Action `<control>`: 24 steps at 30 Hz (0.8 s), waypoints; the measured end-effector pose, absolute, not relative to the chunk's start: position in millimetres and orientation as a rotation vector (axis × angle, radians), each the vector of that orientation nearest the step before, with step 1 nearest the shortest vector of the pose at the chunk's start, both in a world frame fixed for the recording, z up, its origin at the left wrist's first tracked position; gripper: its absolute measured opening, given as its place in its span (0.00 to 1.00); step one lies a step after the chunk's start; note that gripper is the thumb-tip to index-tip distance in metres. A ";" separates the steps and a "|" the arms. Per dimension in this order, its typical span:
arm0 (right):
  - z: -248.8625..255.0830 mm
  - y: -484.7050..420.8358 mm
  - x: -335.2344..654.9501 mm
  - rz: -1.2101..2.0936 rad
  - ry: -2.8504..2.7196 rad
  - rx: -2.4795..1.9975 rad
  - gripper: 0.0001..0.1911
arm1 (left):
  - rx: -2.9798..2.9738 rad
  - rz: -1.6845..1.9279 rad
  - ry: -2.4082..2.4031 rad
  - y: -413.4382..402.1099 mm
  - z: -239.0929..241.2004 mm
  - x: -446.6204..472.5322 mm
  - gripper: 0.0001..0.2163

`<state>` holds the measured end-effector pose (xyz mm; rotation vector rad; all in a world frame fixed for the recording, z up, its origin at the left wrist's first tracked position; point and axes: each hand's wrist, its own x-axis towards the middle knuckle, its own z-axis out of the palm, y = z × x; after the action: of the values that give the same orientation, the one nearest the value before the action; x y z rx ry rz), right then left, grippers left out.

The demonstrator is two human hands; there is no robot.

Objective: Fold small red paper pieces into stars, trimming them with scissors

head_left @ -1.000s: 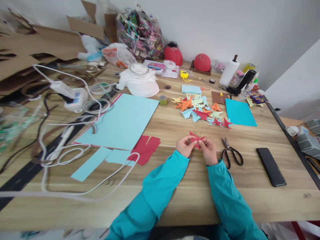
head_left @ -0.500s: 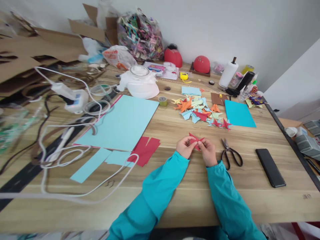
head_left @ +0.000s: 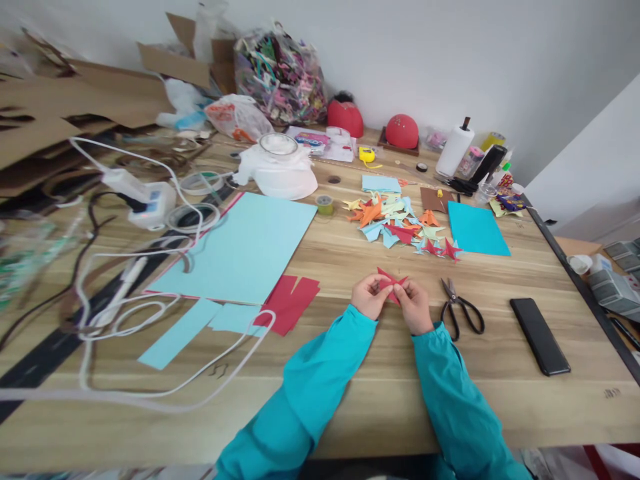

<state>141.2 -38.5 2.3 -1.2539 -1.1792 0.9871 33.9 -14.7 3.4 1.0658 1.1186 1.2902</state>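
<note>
A small folded red paper piece (head_left: pixel 393 283) with pointed tips is pinched between my two hands above the wooden table. My left hand (head_left: pixel 371 295) grips its left side, thumb and fingers pressed together. On its other side my right hand (head_left: pixel 415 305) is closed on the paper too, and the thumbs almost meet at the middle. Black-handled scissors (head_left: pixel 460 309) lie just right of my right hand, blades pointing away. Beyond my hands sits a pile of folded paper figures (head_left: pixel 395 217) in orange, yellow, blue and red.
Light blue sheets (head_left: pixel 240 247), red paper strips (head_left: pixel 290 303) and a white cable (head_left: pixel 175 390) lie to the left. On the right are a black phone (head_left: pixel 540 335) and a bright blue sheet (head_left: pixel 479 228). Bags, tape rolls and a white cap (head_left: pixel 280 170) stand farther back.
My hands keep the same pinch on the red folded paper, with hardly any movement. The whole view has shifted very slightly.
</note>
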 end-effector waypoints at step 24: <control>3.0 -38.9 139.1 0.967 -1.136 -1.224 0.14 | 0.886 1.282 0.987 -11.6 4.5 34.8 0.09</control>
<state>139.1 -38.9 3.0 -1.2240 -1.1357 0.9673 34.8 -11.6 4.5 0.8860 0.9870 1.2815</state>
